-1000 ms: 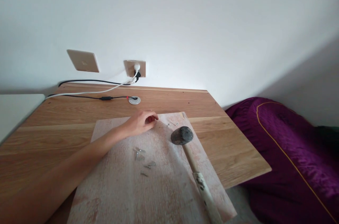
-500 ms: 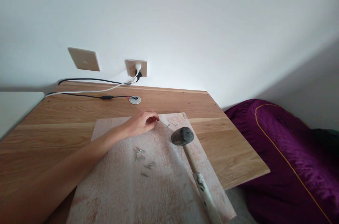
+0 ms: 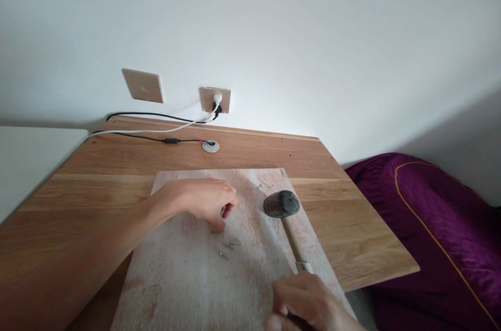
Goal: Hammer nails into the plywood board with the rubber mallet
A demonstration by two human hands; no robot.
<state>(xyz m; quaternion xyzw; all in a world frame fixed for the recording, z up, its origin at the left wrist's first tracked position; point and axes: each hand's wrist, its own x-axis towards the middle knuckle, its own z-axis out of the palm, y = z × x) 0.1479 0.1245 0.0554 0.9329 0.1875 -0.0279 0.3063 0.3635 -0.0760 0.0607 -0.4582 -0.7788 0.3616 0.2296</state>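
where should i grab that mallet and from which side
Grip the mallet by the near end of its pale handle, coming from the near side. It lies flat on the board, dark head pointing away, handle running back toward the person. The right hand closes there.

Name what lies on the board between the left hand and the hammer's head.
Only bare board separates the left hand from the head of the hammer in the head view; loose nails lie nearer the camera.

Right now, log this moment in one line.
left hand: curled over nails | right hand: gripping hammer handle | hammer head: on board
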